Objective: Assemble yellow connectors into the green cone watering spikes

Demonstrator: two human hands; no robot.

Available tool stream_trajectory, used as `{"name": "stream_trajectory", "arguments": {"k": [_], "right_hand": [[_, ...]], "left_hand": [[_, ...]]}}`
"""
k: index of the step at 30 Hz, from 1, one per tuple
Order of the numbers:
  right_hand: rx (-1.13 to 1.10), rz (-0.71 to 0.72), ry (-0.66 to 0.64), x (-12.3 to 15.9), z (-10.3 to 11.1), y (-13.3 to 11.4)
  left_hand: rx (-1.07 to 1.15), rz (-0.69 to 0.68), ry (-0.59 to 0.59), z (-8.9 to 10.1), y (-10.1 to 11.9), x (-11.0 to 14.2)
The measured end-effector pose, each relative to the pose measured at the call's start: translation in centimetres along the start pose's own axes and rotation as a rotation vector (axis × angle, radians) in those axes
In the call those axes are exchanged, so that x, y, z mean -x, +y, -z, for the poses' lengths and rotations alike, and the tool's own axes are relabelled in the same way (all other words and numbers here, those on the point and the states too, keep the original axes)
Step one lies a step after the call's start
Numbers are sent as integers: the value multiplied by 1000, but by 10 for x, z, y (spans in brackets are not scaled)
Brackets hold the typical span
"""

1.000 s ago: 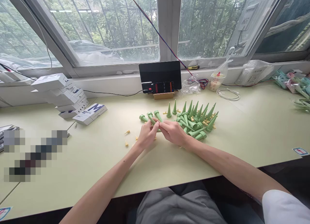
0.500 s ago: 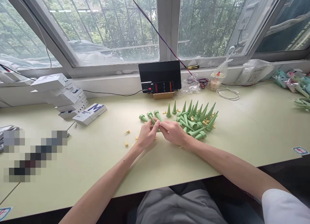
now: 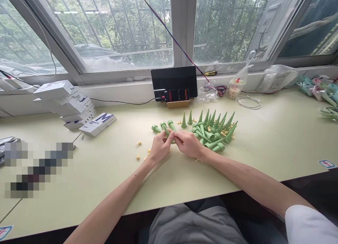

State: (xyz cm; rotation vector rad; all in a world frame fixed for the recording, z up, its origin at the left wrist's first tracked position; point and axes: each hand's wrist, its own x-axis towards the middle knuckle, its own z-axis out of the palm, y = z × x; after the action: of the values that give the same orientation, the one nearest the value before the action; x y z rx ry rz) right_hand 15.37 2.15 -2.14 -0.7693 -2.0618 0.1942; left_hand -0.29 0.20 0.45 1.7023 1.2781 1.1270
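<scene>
Both my hands meet just left of the pile of green plastic cone spikes (image 3: 208,133). My left hand (image 3: 159,146) is closed around a green cone spike (image 3: 166,130), whose capped end points away from me; its tip is hidden by the fingers. My right hand (image 3: 188,144) pinches at that tip, fingertips touching the left thumb, and what it grips is too small and covered to make out. Two more green cone spikes (image 3: 155,128) lie just beyond the left hand. Small yellow plastic fittings (image 3: 138,144) are scattered left of it, partly hidden by the wrist.
Several spikes stand upright at the pile's back, yellow pieces among them. A phone (image 3: 177,95) leans on a dark tablet (image 3: 174,80) behind. White boxes (image 3: 76,103) are stacked at left. A bagged cup (image 3: 236,87) and a coiled white cable (image 3: 248,101) are at back right.
Hardly anything differs; both hands stay pressed together in the same place, with only a very slight shift of the fingers.
</scene>
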Motion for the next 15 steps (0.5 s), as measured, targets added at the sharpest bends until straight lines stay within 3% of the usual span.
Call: {"name": "stream_trajectory", "arguments": {"k": [15], "right_hand": [[-24, 3, -5, -1, 2, -3]], "left_hand": [[22, 1, 7, 0, -1, 0]]}}
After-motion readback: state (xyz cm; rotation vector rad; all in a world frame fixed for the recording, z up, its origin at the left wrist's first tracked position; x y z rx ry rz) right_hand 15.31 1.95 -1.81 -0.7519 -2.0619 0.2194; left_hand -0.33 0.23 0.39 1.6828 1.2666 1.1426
